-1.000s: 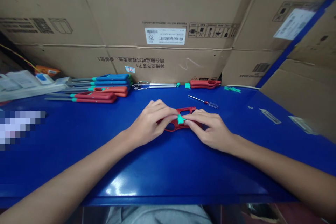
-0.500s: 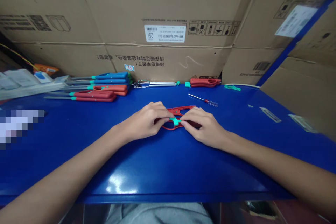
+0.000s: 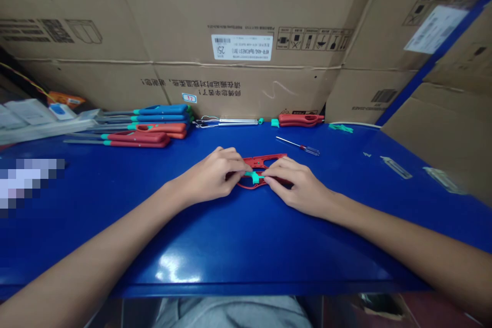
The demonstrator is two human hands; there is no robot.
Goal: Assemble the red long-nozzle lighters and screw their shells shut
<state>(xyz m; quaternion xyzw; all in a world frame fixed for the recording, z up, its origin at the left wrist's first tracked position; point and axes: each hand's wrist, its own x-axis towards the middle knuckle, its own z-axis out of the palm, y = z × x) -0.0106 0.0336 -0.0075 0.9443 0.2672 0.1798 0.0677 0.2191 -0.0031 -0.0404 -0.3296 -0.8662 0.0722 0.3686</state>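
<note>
A small green trigger piece (image 3: pixel 253 177) spans the gap between my two hands, over an open red lighter shell half (image 3: pixel 248 186) on the blue table. My left hand (image 3: pixel 219 174) pinches the trigger's left end between thumb and fingers. From the other side, the fingertips of my right hand (image 3: pixel 295 180) close on its right end. Just behind lies a second red shell half (image 3: pixel 258 161), inner side showing. Both hands partly cover the two shells, and I cannot tell whether the trigger is seated in the nearer one.
Assembled long lighters (image 3: pixel 154 138) are stacked at the back left. Metal rods with wires (image 3: pixel 238 122), red shells (image 3: pixel 300 121), green parts (image 3: pixel 341 128) and a screwdriver (image 3: pixel 298 145) lie along the back. Clear plastic pieces (image 3: pixel 395 167) are at right. A cardboard wall (image 3: pixel 184 51) bounds the table.
The green trigger has shifted slightly left and turned a little between my fingertips. Both hands stay nearly in place.
</note>
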